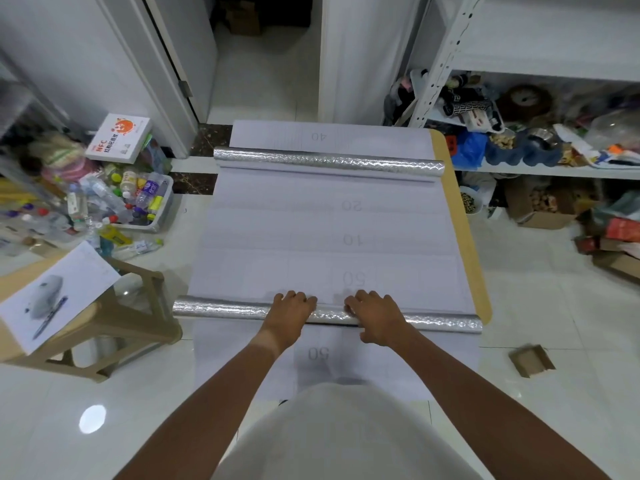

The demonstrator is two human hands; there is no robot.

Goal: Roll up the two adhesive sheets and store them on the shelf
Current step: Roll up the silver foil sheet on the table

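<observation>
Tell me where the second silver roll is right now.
In the head view the far silver roll lies across the table's far end, beyond the flat backing paper, near the shelf on the right. Neither hand touches it.

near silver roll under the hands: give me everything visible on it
The near silver roll is a long thin tube of embossed, crinkly foil-look sheet, shiny silver outside. It lies flat across the table's near edge, its left end overhanging the side. Its sheet is only partly wound: white backing printed with grid lines and numbers stretches away from it toward a second silver roll, and more backing hangs toward the person. The left hand and right hand press palm-down on its middle, fingers draped over the far side.
</observation>
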